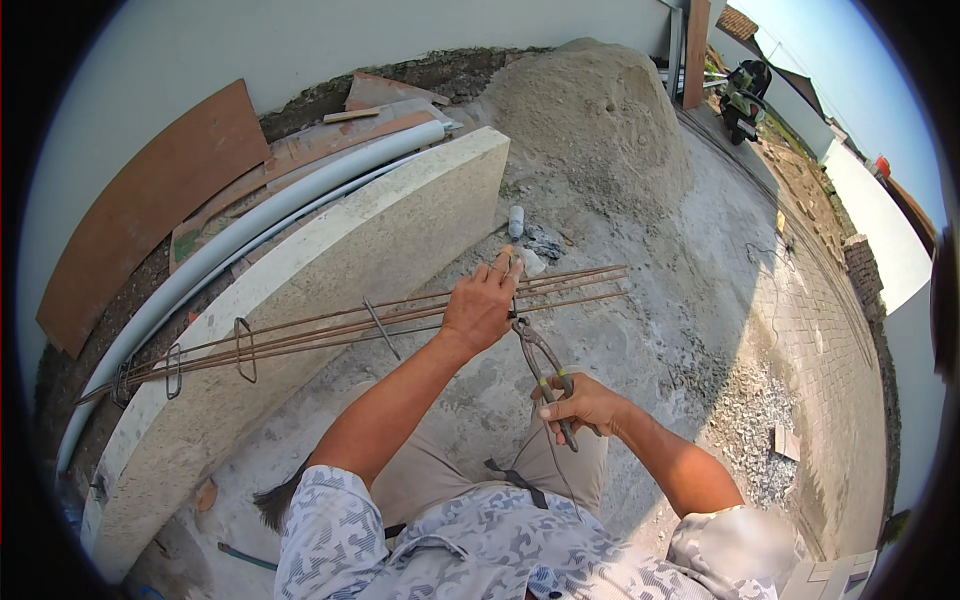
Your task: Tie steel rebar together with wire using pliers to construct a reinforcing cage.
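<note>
A bundle of long, thin steel rods (572, 283) runs across in front of me, its left part lying over a pale concrete slab. My left hand (482, 308) is closed around the rods toward their right end. In my right hand (583, 405) is a pair of pincers (547, 352), gripped by the handles. The pincers' jaws meet the rods just beside my left fingers; what they bite on is too small to make out. A thin wire hangs below my right hand. Bent steel stirrups (238, 345) sit along the rods' left part, and a short bar (380, 327) crosses them.
The concrete slab (330, 240) stands on edge at left, with a grey pipe (270, 212) and brown boards (165, 205) behind it. Beyond my hands rises a sand heap (590, 120). Gravel (750, 430) lies at right. A motorcycle (743, 100) stands far right.
</note>
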A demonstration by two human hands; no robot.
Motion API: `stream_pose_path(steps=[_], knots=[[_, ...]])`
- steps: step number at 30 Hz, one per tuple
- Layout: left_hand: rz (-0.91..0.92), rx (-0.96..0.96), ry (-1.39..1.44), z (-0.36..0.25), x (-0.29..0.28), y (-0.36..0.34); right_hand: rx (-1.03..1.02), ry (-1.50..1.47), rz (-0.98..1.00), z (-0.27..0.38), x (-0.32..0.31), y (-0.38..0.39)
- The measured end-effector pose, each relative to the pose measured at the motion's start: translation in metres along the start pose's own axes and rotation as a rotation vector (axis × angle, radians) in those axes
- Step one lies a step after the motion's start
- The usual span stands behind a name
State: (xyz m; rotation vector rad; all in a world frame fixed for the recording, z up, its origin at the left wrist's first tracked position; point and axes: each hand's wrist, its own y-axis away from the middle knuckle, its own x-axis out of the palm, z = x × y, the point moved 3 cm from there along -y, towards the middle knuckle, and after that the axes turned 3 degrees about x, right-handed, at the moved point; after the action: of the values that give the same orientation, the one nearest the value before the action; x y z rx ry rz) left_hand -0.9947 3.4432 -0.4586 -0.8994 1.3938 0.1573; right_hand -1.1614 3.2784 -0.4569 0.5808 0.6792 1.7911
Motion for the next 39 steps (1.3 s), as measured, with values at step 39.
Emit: stream_pose_path(steps=[39], knots=[[0.120, -0.072, -0.007, 0.014, 0.009, -0.004, -0.210, 0.961, -0.662, 0.023, -0.006, 0.005]])
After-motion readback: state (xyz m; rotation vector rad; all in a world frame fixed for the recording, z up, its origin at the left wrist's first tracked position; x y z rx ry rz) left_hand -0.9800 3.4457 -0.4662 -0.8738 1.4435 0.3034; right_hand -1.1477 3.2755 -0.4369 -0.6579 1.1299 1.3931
